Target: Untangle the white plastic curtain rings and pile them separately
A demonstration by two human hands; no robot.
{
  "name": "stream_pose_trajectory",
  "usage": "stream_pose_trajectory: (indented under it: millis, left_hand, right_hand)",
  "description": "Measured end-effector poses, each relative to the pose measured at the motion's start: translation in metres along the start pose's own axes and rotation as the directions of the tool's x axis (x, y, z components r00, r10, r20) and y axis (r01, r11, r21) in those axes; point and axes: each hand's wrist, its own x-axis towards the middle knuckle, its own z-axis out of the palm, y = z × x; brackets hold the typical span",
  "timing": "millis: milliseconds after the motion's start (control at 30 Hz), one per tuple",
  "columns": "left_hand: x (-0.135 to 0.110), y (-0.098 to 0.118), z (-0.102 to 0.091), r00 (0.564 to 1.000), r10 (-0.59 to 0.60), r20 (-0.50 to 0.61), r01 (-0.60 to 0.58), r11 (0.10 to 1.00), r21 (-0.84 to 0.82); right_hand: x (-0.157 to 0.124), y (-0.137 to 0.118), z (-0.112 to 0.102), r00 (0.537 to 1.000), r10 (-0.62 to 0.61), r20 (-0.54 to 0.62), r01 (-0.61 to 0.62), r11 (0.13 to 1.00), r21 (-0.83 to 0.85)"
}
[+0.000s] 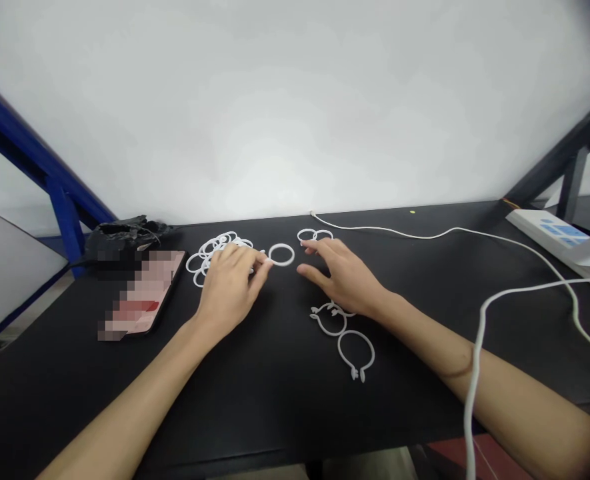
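My left hand (pixel 232 280) rests on the black table (pixel 255 400) with its fingers bent, their tips touching a single white plastic ring (pixel 281 255). Just left of that hand lies a pile of several white rings (pixel 209 253). My right hand (pixel 342 277) lies flat with fingers stretched out toward two small joined rings (pixel 315 235), holding nothing. Under and below the right wrist lie white rings with clasps (pixel 331 319), and a larger open one (pixel 356 353) closer to me.
A phone (pixel 142 293) lies at the left, with a black crumpled object (pixel 125 233) behind it. A white cable (pixel 479 320) runs across the right side to a white power strip (pixel 555 237). A white wall stands behind the table; blue and black frame struts stand at the sides.
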Motion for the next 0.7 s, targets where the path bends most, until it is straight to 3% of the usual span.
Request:
stream_pose_trajectory:
  millis: [233,400,567,700]
  left_hand:
    - [0.004,-0.025,-0.001,0.981,-0.17,-0.091,0.18,0.978,0.108]
    - [0.003,-0.034,0.001,0.957,-0.271,-0.1,0.288,0.923,0.254]
    - [0.003,-0.039,0.0,0.948,-0.307,-0.087,0.318,0.89,0.326]
    - [0.003,-0.04,0.0,0.954,-0.294,-0.058,0.296,0.894,0.337]
  right_hand:
    - [0.009,0.039,-0.004,0.992,0.118,-0.051,-0.129,0.929,-0.347]
    - [0.01,0.043,-0.004,0.975,0.223,-0.003,-0.206,0.896,-0.394]
    - [0.009,0.035,-0.01,0.96,0.279,0.016,-0.246,0.869,-0.431]
    - [0.007,0.031,-0.017,0.959,0.275,-0.073,-0.279,0.857,-0.433]
